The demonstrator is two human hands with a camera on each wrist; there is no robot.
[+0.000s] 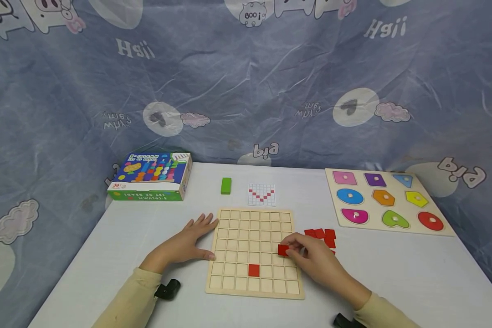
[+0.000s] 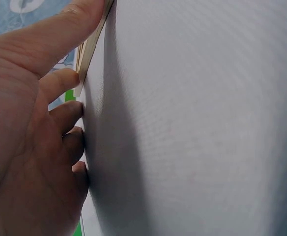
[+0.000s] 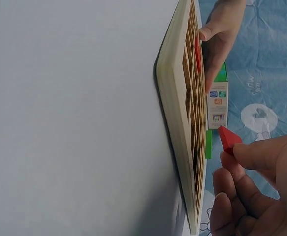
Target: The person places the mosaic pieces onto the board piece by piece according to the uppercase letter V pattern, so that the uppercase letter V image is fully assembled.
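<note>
A wooden grid board [image 1: 255, 295] lies on the white table. One red square tile [image 1: 253, 270] sits in a cell of its second row from the near edge. My left hand [image 1: 184, 246] rests against the board's left side, fingers spread, with thumb and fingertips touching the edge. Over the board's right columns, my right hand [image 1: 313, 255] pinches another red tile [image 3: 228, 140] between thumb and fingertip; the right wrist view shows it raised above the surface. Several loose red tiles [image 1: 330, 242] lie right of the board, partly hidden by that hand.
Behind the board are a small card [image 1: 253, 201] with a red V pattern on a grid and a green block [image 1: 226, 186]. A boxed toy set [image 1: 147, 177] stands at the back left. A shape puzzle board [image 1: 373, 221] lies at the back right.
</note>
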